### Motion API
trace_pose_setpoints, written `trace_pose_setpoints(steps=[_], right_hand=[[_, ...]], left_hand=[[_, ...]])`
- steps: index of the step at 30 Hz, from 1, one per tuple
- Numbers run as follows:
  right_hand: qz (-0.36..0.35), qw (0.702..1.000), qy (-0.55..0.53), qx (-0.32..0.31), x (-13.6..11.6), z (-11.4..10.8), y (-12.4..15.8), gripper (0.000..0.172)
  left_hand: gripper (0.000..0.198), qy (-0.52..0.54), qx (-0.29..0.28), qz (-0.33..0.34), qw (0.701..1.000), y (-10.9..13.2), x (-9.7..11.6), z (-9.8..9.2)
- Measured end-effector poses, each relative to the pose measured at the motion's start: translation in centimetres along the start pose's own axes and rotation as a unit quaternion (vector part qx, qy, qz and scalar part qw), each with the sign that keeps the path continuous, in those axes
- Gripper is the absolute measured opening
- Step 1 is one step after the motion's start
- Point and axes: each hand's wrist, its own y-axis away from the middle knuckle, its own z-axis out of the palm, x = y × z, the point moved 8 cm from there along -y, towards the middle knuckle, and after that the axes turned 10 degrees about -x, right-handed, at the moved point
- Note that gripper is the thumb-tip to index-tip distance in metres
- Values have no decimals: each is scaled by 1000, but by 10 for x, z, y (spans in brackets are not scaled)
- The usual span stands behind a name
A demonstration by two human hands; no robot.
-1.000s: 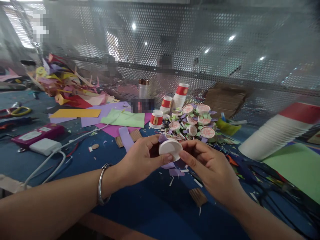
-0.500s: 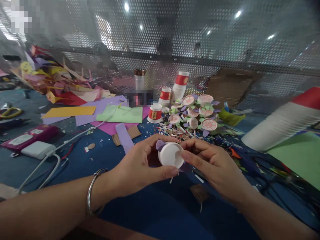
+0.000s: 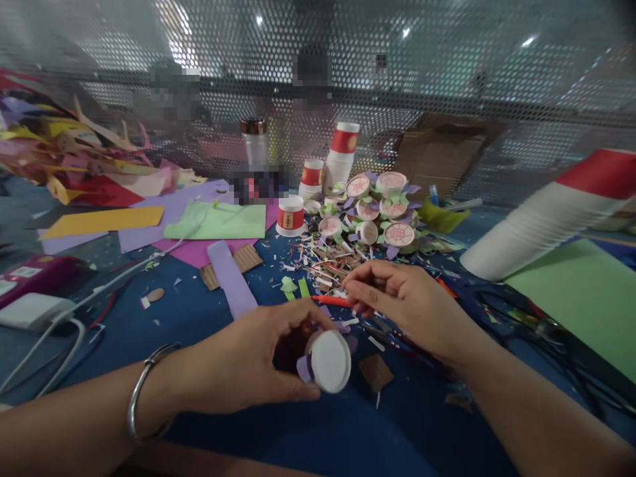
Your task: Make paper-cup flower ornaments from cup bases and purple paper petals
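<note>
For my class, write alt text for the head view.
A left hand holds a round white paper piece with a purple tab; the right hand is by a slim orange stick. Behind stand red and white paper cups.

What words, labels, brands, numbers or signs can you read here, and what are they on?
None is legible.
Red-banded cup: dark characters, too small.
Purple box: labels, too blurred.
Tall cup stack: gold emblem, too small.
Round pieces: red line patterns, no readable words.
White disc in the left hand: no visible writing.
</note>
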Motion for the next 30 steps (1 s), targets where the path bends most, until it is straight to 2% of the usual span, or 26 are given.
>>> trace_pose_setpoints(steps=[2, 5, 7, 9, 11, 13, 14, 16, 18, 20, 23, 26, 30], right_hand=[[13, 994, 109, 11, 4, -6, -1, 17], [9, 976, 219, 10, 5, -6, -1, 9], [-13, 962, 272, 6, 1, -2, -1, 5], [-30, 942, 333, -8, -2, 4, -1, 2], [-38, 924, 379, -25, -3, 10, -1, 4], [-46, 916, 398, -36, -3, 13, -1, 5], [-52, 914, 400, -36, -4, 14, 0, 5], [-67, 916, 394, -27, -8, 14, 2, 4], [-86, 922, 377, -12, -16, 14, 5, 3], [-112, 927, 357, -4, -25, 17, 9, 4], [-143, 934, 329, 5, -39, 24, 14, 5], [-150, 945, 288, 29, -49, 24, 18, 5], [-134, 971, 184, 67, -51, 17, 21, 7]], left_hand=[[46, -87, -10, 3, 996, 0, 3, 2], [54, -202, 19, 24, 979, 5, 11, -2], [68, -230, 28, 27, 972, 8, 15, -4], [73, -240, 24, 33, 970, 10, 19, -4], [63, -241, 42, 41, 969, 10, 22, -6], [41, -248, 111, 50, 961, 10, 24, -16], [33, -258, 157, 58, 951, 11, 25, -22], [33, -301, 232, 93, 920, 13, 30, -32], [37, -362, 258, 124, 887, 13, 33, -36], [35, -408, 256, 141, 865, 11, 35, -36], [22, -449, 231, 151, 850, 8, 35, -33], [14, -467, 213, 154, 844, 9, 37, -30], [13, -451, 222, 185, 845, 14, 42, -28]])
